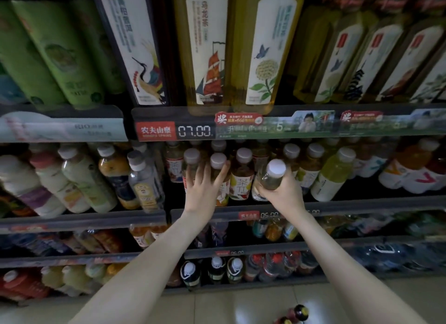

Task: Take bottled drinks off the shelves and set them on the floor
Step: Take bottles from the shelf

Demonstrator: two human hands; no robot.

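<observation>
Pale yellow liquid fills the bottle (271,179) grasped by the right hand (283,194), whose fingers curl round its body below the white cap. The bottle is tilted, cap toward the camera, and is held just in front of the middle shelf (362,203), clear of the row behind it.

The left hand (202,191) is released: its fingers are straight and spread, laid over the fronts of two white-capped tea bottles (193,159) in the front row of the same shelf. It grips neither.

The floor (217,306) is pale tile. Dark-capped bottles (295,314) stand on it at the lower edge of the view, partly cut off.

Above, tall bottles (207,46) with illustrated labels stand over a price strip (195,130) reading 07.00. The lower shelves carry more bottles, too blurred to identify.
</observation>
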